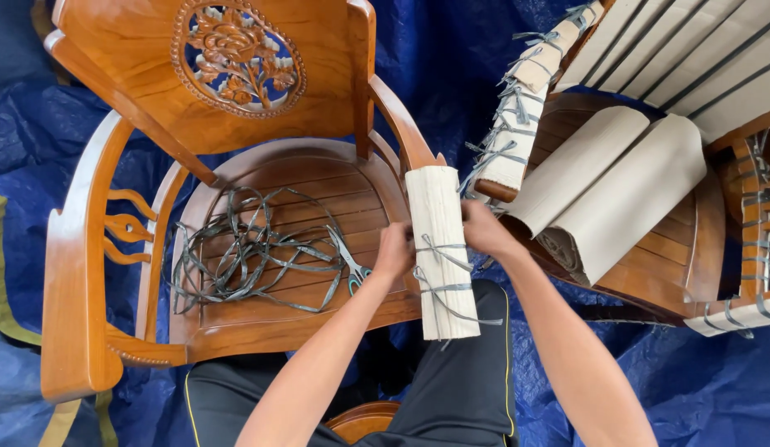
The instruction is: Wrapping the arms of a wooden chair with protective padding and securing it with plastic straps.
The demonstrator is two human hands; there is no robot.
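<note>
A pale corrugated cardboard wrap [438, 217] covers the right front arm of a carved wooden armchair [77, 273]. Grey plastic strap [441, 248] is tied around the wrap in two places, with loose ends hanging. My left hand [394, 249] pinches the strap at the wrap's left side. My right hand [485, 228] grips the strap on the wrap's right side. Both hands press against the cardboard.
A tangle of grey strap [244, 252] and scissors with green handles [349, 263] lie on the chair seat. A second chair [650, 240] at right holds rolled cardboard [616, 194], its arms wrapped and tied. Blue tarpaulin [451, 58] covers the floor.
</note>
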